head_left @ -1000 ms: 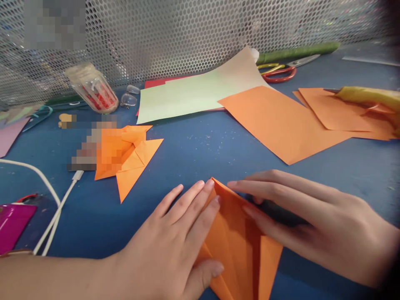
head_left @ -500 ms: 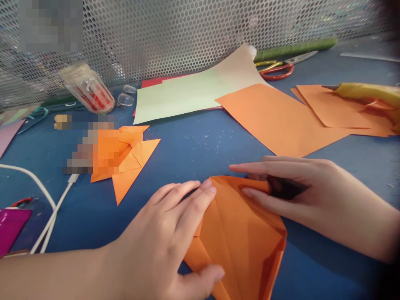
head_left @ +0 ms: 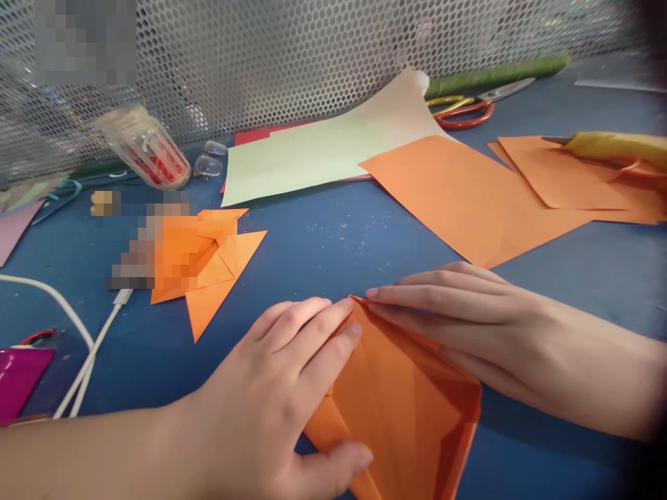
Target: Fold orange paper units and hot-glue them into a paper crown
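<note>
A partly folded sheet of orange paper (head_left: 401, 410) lies on the blue table at the front, its top corner pointing away from me. My left hand (head_left: 292, 382) rests flat on its left side, fingers stretched toward the top corner and thumb apart. Along the upper right edge lies my right hand (head_left: 463, 319), fingers extended, their tips by the same corner; its thumb is hidden. Under the right hand that edge is turned inward. The paper's right corner stands up a little from the table.
An orange folded paper piece (head_left: 224, 264) lies to the left, beside a white cable (head_left: 88, 375). Behind are a jar (head_left: 149, 149), a pale green sheet (head_left: 297, 163), scissors (head_left: 466, 114), flat orange sheets (head_left: 479, 198) and a yellow-handled tool (head_left: 615, 147). Metal mesh (head_left: 313, 62) stands at the back.
My right hand has gone from pinching the upper right edge, thumb on top, to lying along it with fingers straight. That edge now folds further inward. The left hand has barely moved.
</note>
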`<action>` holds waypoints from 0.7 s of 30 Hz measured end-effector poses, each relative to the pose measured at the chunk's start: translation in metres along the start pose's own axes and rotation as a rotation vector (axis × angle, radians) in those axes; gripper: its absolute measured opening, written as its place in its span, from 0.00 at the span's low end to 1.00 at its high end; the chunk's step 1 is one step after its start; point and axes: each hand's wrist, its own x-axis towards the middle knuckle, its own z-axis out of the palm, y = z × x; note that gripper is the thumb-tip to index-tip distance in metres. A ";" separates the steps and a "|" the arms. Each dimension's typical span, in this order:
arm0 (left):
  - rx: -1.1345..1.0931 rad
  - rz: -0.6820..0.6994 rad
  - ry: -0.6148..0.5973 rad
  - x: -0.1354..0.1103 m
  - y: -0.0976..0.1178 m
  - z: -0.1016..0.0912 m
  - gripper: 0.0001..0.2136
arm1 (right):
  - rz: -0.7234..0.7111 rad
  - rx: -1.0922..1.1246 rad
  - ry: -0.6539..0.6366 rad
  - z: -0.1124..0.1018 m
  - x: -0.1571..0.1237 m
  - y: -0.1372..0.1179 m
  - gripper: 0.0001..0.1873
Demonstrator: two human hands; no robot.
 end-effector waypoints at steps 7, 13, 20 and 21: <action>-0.021 -0.005 -0.027 0.001 -0.001 0.000 0.28 | -0.037 -0.055 -0.025 0.003 -0.002 -0.001 0.26; -0.035 -0.004 -0.046 0.002 -0.004 -0.001 0.29 | -0.072 -0.008 0.028 0.002 -0.003 0.002 0.26; -0.051 0.008 -0.067 0.001 -0.005 -0.002 0.29 | -0.172 -0.052 -0.127 -0.010 0.002 0.018 0.28; -0.055 0.007 -0.075 0.001 -0.005 -0.002 0.29 | -0.186 -0.063 -0.134 -0.011 0.003 0.020 0.28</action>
